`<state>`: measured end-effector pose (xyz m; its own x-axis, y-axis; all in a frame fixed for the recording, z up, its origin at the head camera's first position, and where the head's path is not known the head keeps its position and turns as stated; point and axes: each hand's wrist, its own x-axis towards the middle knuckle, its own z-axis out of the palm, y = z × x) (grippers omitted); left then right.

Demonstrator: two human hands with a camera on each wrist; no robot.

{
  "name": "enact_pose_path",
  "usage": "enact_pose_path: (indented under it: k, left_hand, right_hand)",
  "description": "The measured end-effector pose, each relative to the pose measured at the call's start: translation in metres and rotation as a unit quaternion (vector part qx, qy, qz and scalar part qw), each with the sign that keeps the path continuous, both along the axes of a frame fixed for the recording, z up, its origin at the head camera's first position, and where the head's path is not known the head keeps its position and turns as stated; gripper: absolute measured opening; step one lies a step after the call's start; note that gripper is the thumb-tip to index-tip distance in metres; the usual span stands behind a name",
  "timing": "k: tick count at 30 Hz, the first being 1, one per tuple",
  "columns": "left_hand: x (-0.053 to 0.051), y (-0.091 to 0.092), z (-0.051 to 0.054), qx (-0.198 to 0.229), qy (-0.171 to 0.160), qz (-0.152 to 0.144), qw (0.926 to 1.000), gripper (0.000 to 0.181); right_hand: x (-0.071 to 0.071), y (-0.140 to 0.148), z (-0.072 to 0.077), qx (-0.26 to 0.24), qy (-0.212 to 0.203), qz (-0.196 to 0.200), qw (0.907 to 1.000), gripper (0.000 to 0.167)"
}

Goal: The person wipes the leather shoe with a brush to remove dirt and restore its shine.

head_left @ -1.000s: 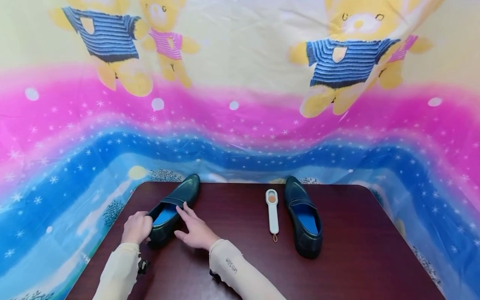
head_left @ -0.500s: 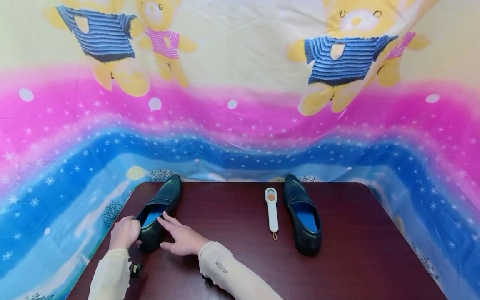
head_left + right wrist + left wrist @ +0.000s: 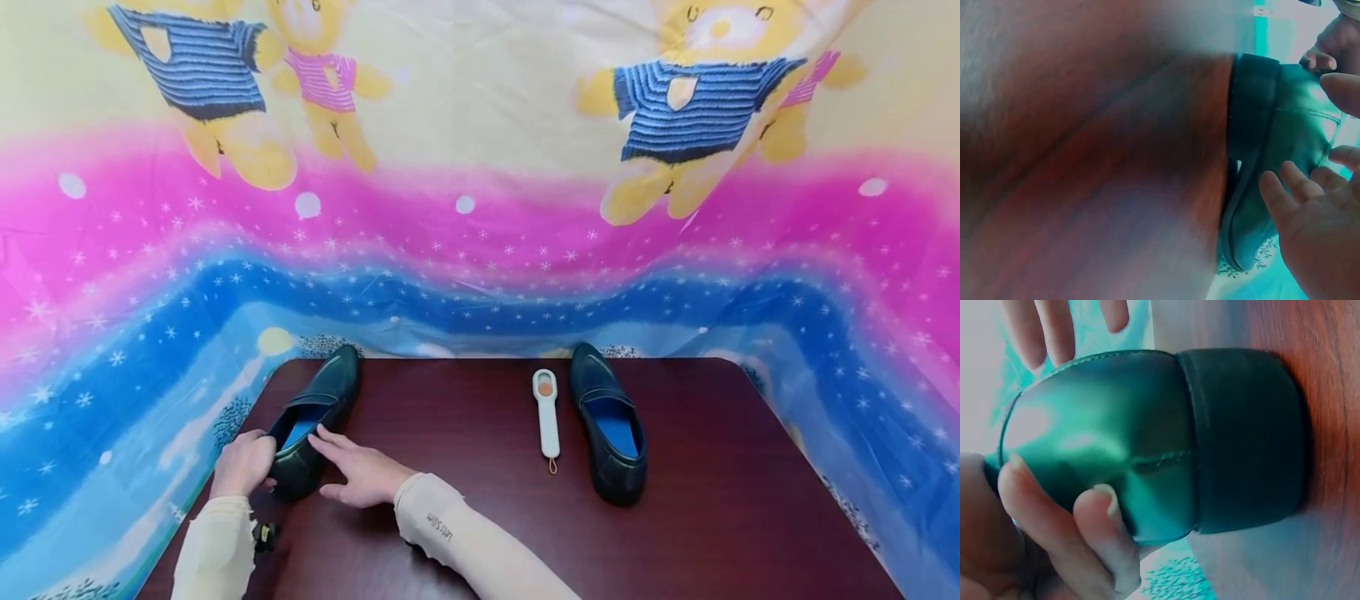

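Just now, the dark green shoe [image 3: 326, 395] was slid left along the bench [image 3: 450, 433], then hardly moved. It was left at the bench's left side, toe by the far edge. Its back part was gripped by the left hand [image 3: 244, 463], with the fingers bent. Its other side was touched by the right hand [image 3: 365, 477], its fingers mostly straight. So the gap to the other shoe [image 3: 607, 429] was made bigger, while the white tool [image 3: 549, 429] was left alone.
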<state>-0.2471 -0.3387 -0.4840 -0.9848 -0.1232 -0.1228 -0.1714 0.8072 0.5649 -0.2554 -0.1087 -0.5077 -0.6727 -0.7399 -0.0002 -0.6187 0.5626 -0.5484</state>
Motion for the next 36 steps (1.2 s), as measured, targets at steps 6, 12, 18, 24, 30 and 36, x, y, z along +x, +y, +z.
enact_pose_path:
  k: [6, 12, 18, 24, 30, 36]
  left_hand:
    - [0.004, 0.011, 0.010, -0.042, 0.043, 0.015, 0.9981, 0.055]
    - [0.008, 0.046, 0.023, -0.123, 0.195, 0.061, 0.9710, 0.039]
    - [-0.001, 0.092, 0.030, -0.125, 0.310, 0.002, 0.9423, 0.021]
    - [-0.013, 0.138, 0.014, -0.118, 0.288, -0.111, 0.9437, 0.015]
    - [-0.021, 0.181, -0.021, -0.131, 0.208, -0.214, 0.9454, 0.021]
    - [-0.015, 0.212, -0.041, -0.151, 0.142, -0.287, 0.9353, 0.028]
  right_hand:
    - [-0.003, 0.022, 0.010, 0.001, 0.060, -0.034, 0.9977, 0.070]
    - [-0.013, 0.071, 0.023, 0.009, 0.101, -0.110, 0.9887, 0.063]
    - [-0.021, 0.140, 0.019, 0.023, 0.134, -0.219, 0.9662, 0.056]
    - [-0.025, 0.213, 0.009, 0.042, 0.165, -0.354, 0.9196, 0.047]
    - [-0.022, 0.245, -0.001, 0.061, 0.146, -0.434, 0.8867, 0.047]
    - [-0.020, 0.248, -0.013, 0.046, 0.113, -0.471, 0.8739, 0.061]
